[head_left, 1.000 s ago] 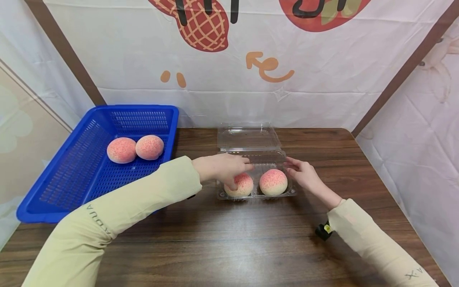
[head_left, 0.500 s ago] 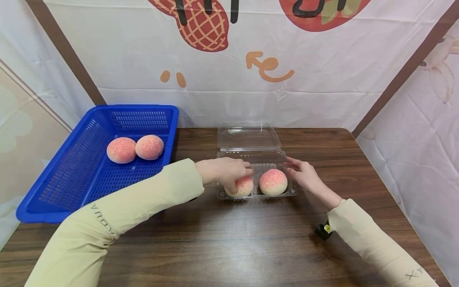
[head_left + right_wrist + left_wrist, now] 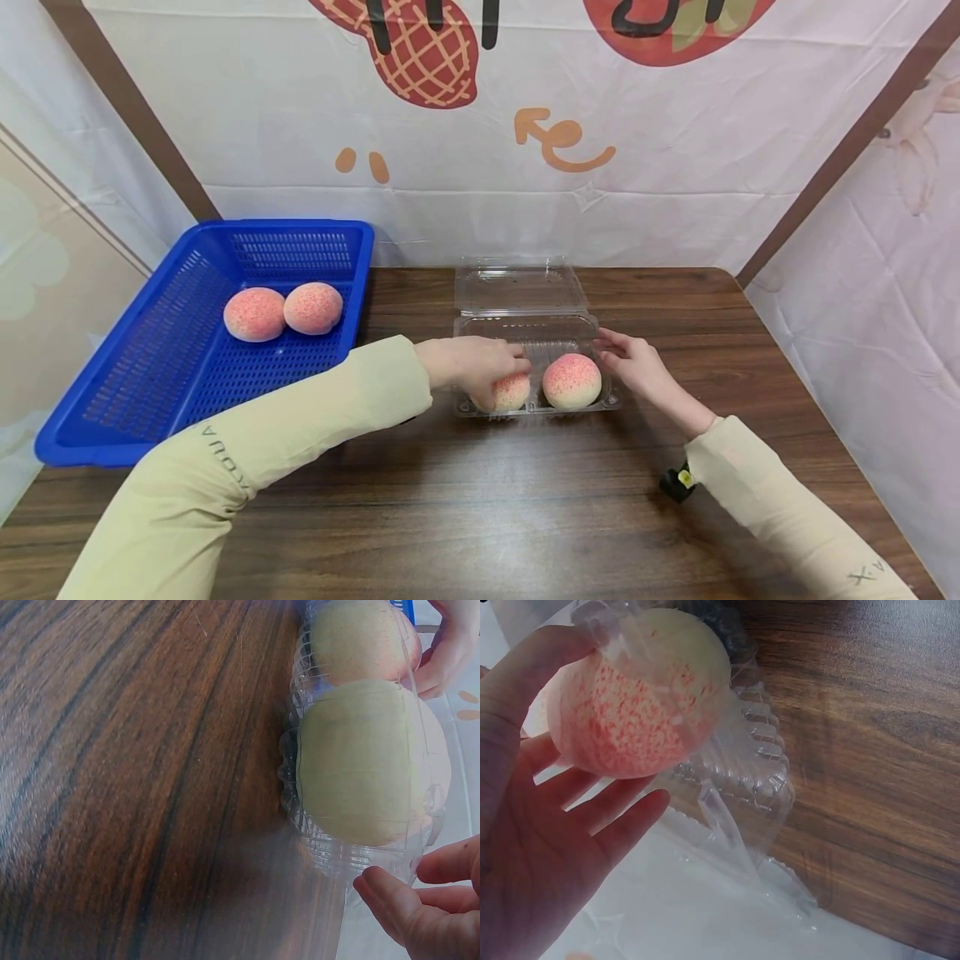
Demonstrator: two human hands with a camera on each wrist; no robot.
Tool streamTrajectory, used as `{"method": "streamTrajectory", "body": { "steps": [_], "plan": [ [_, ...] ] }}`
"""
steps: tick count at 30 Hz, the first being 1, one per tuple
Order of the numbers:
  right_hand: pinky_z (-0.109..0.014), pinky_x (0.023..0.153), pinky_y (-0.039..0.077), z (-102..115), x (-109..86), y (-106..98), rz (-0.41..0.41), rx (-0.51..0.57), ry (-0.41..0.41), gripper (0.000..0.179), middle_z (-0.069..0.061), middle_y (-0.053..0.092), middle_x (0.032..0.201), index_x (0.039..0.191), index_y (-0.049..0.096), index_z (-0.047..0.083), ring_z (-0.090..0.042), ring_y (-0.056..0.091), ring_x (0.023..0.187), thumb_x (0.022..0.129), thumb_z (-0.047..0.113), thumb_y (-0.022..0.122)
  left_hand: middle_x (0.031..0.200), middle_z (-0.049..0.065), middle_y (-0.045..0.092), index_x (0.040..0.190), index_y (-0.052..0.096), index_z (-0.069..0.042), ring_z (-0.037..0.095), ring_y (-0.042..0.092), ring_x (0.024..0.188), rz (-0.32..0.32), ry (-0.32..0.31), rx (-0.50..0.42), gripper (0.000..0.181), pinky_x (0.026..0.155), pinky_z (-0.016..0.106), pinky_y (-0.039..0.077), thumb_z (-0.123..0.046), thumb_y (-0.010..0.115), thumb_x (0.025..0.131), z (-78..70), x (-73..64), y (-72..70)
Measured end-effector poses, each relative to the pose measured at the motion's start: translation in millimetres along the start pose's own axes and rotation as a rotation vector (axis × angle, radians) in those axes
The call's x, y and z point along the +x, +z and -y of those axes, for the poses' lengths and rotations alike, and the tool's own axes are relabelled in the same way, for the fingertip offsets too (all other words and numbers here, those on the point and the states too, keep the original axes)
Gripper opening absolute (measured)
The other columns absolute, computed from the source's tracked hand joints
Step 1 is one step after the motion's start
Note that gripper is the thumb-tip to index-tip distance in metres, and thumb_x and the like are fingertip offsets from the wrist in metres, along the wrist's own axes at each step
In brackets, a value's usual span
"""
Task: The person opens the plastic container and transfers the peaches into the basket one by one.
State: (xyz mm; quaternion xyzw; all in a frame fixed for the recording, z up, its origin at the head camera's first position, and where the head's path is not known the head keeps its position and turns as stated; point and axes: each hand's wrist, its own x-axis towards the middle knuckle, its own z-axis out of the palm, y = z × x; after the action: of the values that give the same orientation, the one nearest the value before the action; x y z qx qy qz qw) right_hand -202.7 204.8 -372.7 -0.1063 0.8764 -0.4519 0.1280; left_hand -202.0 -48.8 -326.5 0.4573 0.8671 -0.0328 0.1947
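A clear plastic clamshell box [image 3: 536, 410] stands with its lid [image 3: 517, 287] folded back, holding two round pink-speckled peaches. My left hand [image 3: 480, 364] reaches over the left peach [image 3: 513, 393], its thumb and fingers around it; in the left wrist view the thumb presses near the box rim and the fingers spread along the peach [image 3: 630, 712]. The right peach [image 3: 572, 382] sits beside it, untouched. At the box's right side, my right hand [image 3: 633, 362] pinches the edge, with its fingertips [image 3: 375, 881] at the clear wall in the right wrist view.
On the left a blue perforated basket [image 3: 112, 454] holds two more peaches [image 3: 255, 314], lying side by side. A printed white cloth [image 3: 450, 217] hangs behind the brown wooden table [image 3: 487, 517]. A black device [image 3: 677, 483] is under the right sleeve.
My left hand has shifted slightly to the right and down over the left peach, covering more of it. The right hand and the box stay where they were.
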Motion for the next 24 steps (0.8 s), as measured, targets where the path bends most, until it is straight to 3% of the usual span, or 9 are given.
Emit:
{"method": "streamTrajectory", "body": {
  "steps": [7,24],
  "plan": [
    [-0.034,0.085,0.048,0.0,-0.3,-0.3,0.001,0.003,-0.007,0.046,-0.028,0.048,0.125,0.135,0.031,-0.012,-0.035,0.05,0.114,0.093,0.001,0.043,0.106,0.007,0.052,0.115,0.053,-0.008,0.023,0.054,0.093,-0.026,0.034,-0.022,0.051,0.083,0.033,0.045,-0.016,0.072,0.068,-0.8,2.1,3.3],
    [-0.032,0.084,0.049,-0.1,-0.4,-0.8,-0.004,-0.002,-0.008,0.045,-0.028,0.049,0.124,0.134,0.032,-0.012,-0.035,0.051,0.113,0.092,0.001,0.043,0.114,0.008,0.049,0.124,0.047,-0.01,0.026,0.053,0.098,0.023,-0.041,-0.028,0.059,0.085,0.034,0.045,-0.019,0.073,0.071,0.5,13.9,10.9]
  ]
}}
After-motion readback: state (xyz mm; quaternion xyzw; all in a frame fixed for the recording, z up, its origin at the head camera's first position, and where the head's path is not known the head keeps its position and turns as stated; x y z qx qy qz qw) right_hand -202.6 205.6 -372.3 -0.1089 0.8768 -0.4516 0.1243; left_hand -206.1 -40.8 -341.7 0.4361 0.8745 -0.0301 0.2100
